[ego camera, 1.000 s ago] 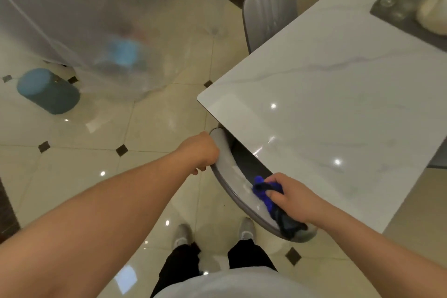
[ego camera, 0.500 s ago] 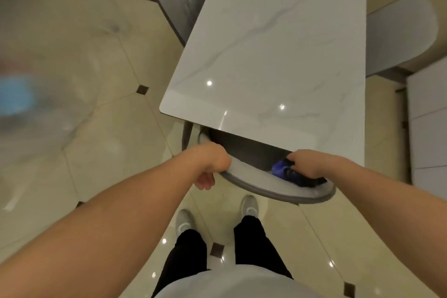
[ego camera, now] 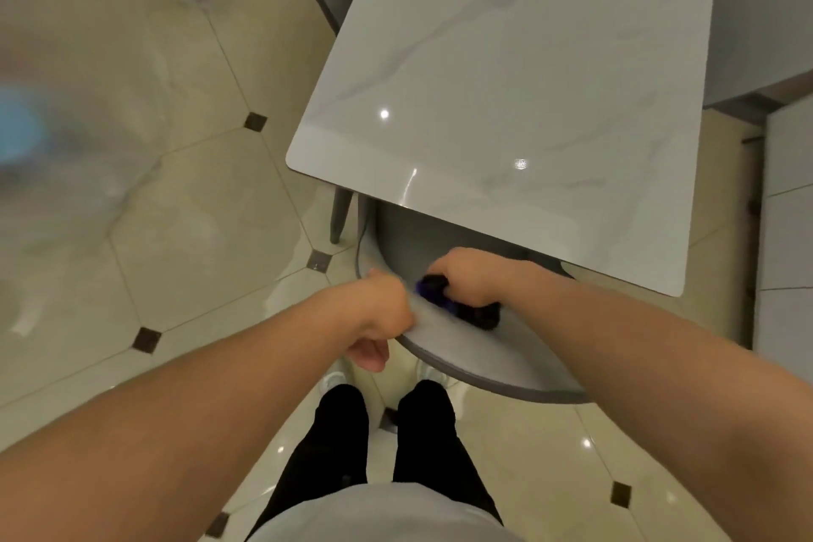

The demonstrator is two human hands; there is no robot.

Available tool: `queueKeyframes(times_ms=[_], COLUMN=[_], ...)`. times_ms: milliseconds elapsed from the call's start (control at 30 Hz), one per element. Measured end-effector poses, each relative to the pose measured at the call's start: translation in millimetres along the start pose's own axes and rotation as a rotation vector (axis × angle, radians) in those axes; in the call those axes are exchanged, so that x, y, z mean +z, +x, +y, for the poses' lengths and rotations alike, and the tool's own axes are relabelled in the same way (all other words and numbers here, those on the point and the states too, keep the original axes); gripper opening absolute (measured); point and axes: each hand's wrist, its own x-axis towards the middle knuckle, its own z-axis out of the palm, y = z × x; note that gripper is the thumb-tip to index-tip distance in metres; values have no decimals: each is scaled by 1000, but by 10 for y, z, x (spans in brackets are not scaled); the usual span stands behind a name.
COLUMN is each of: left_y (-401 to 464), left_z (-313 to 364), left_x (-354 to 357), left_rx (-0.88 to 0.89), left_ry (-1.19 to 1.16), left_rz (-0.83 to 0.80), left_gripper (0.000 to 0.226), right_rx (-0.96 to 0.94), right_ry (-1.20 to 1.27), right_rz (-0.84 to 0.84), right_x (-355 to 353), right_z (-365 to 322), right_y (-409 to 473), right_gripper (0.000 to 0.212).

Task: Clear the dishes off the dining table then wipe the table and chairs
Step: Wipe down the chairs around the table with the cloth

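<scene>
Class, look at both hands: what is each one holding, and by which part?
The left hand grips the grey chair by the top edge of its backrest. The right hand holds a bunched blue cloth against the backrest's inner face.

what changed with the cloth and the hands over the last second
The right hand has slid the blue cloth along the top of the chair back, from its right end towards the left hand; the two hands are now close together. The left hand keeps its grip on the chair back, and the chair stays tucked under the marble table.
</scene>
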Motion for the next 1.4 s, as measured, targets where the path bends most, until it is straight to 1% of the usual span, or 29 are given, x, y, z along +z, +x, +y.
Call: queueKeyframes(times_ms=[33,67,100,133,167,233,300,367,400,467,567,600,633,667,700,767,800,867,900,933,1000,1033,1100,1167,1233,1267,1333,1400], left_y=[22,19,62,73,78,122,96,108,111,124,158,156,169,162,148,129,125,121,122,141,159,178,204,229,206,195,156,146], left_z=[-9,15,13,19,16,26,71,89,88,90,106,115,96,81,66,44,45,54,55,58,95,104,138,142,140,136,124,129], left_x=[10,3,-2,-2,3,6,33,55,74,94,115,117,116,116,118,128,129,131,130,131,135,138,159,167,160,160,160,173], left_rx=[10,6,13,13,9,-7,-20,-46,-52,-61,-39,-37,-35,-31,-25,-18,-13,-7,-10,-20,-31,-43,-64,-94,-113,-110,-97,-90], left_ry=[-40,-86,-111,-94,-93,-118,-130,-175,-215,-265,-307,-327,-338,-340,-335,-339,-342,-359,-371,-384,-392,-396,-401,-419,-432,-426,-399,-397], left_rz=[-2,2,9,8,-4,15,25,32,44,84,127,131,128,120,114,106,109,109,108,111,117,123,116,117,121,123,130,142], left_gripper=[43,44,45,47,49,58,71,74,73,70,70,71,73,75,76,75,72,69,69,69,68,67,68,74,81,83,83,81], right_rx=[98,213,326,395,417,393,270,143,112,54,-33,-74,-120,-145,-134,-7,89,228,255,267,237,190,117,68,23,-4,-63,-79], right_ry=[-123,-193,-201,-196,-192,-211,-153,-48,47,278,733,790,732,607,450,115,-9,-122,-153,-175,-141,-104,17,231,505,561,494,415], right_rz=[-98,-169,-209,-230,-226,-239,-257,-217,-179,-45,100,123,113,66,-1,-182,-273,-378,-382,-351,-272,-251,-219,-181,-152,-126,-131,-149], right_x=[77,150,193,194,168,77,46,83,59,-53,-144,-144,-110,-54,55,277,353,417,416,402,394,413,387,264,73,-29,-234,-362], right_z=[264,523,738,895,978,901,560,169,4,-217,-251,-218,-146,-46,118,527,716,964,1021,997,874,762,528,296,116,50,-32,-60], right_y=[-120,-265,-411,-515,-557,-465,-276,104,238,462,510,451,402,356,352,336,304,248,273,310,445,571,709,697,404,205,-260,-649], right_gripper=[30,32,33,34,33,31,31,34,33,31,34,37,43,46,44,32,28,27,28,28,26,25,26,27,23,21,19,21])
